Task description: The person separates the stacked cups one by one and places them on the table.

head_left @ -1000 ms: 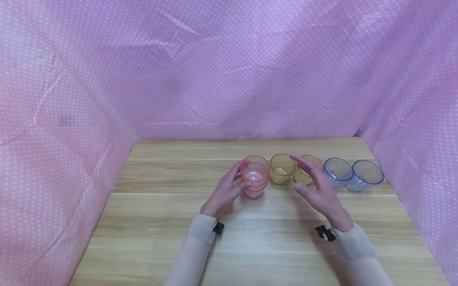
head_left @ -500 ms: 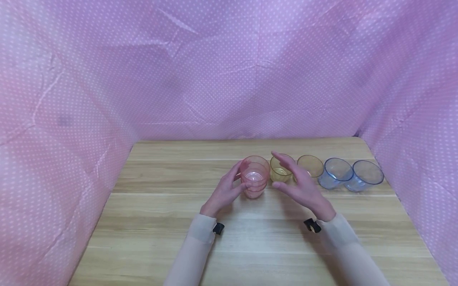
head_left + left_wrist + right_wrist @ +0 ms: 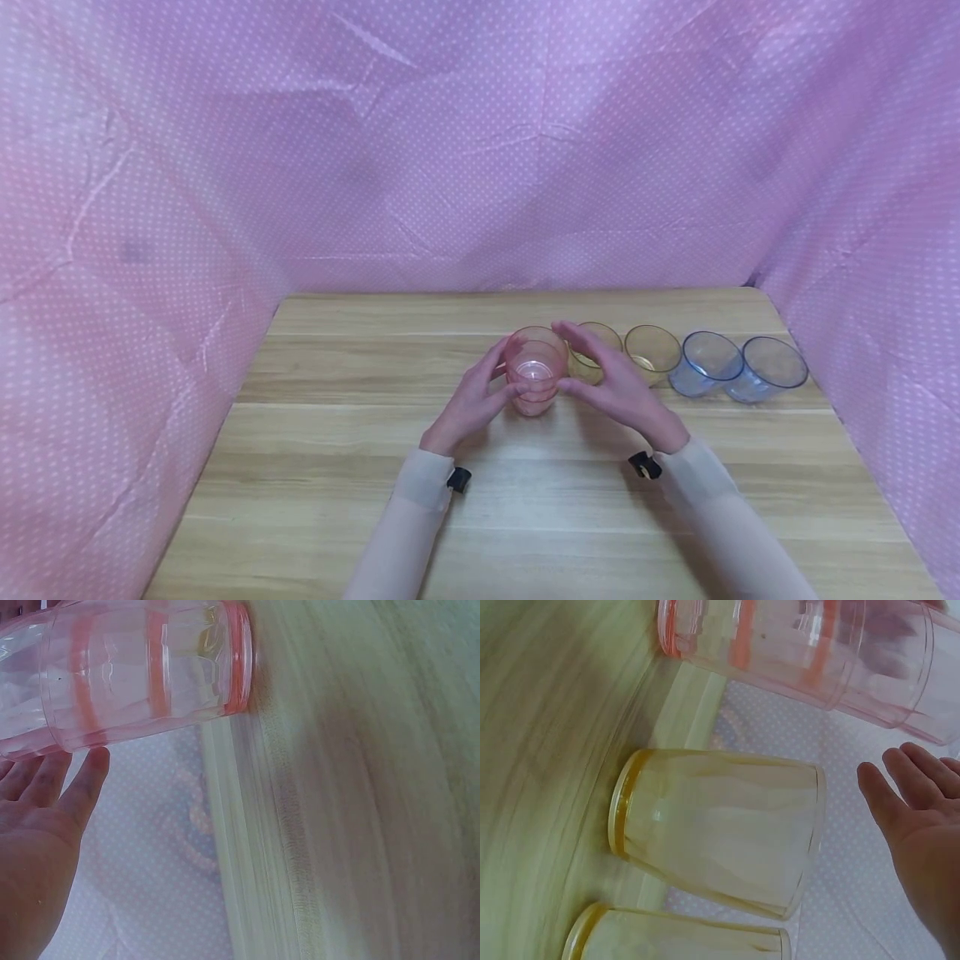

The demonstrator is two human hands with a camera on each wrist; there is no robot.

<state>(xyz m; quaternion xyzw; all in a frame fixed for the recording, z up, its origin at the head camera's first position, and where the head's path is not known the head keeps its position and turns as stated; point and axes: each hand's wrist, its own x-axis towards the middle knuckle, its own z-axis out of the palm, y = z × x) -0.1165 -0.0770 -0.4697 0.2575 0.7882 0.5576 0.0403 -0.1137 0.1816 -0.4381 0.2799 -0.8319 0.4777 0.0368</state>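
A stack of nested clear pink cups [image 3: 536,396] stands upright on the wooden table. My left hand [image 3: 474,402] holds the stack from its left side, thumb in front and fingers behind. From the right comes my right hand [image 3: 621,390], thumb and fingers spread, fingertips beside the stack's upper rims. In the right wrist view, a gap shows between those fingers [image 3: 889,791] and the pink cups [image 3: 802,652]. One clear yellow cup [image 3: 720,829] stands just right of the stack, partly covered by my right hand in the head view.
Right of it a second yellow cup [image 3: 654,343] is followed by two clear blue cups [image 3: 697,379] in a row along the back half of the table [image 3: 337,467]. Pink dotted cloth [image 3: 450,150] hangs around the back and sides.
My right hand has moved left, past the yellow cups, to the pink stack, its fingers still spread. My left hand stays on the stack, and the cups have kept their places.
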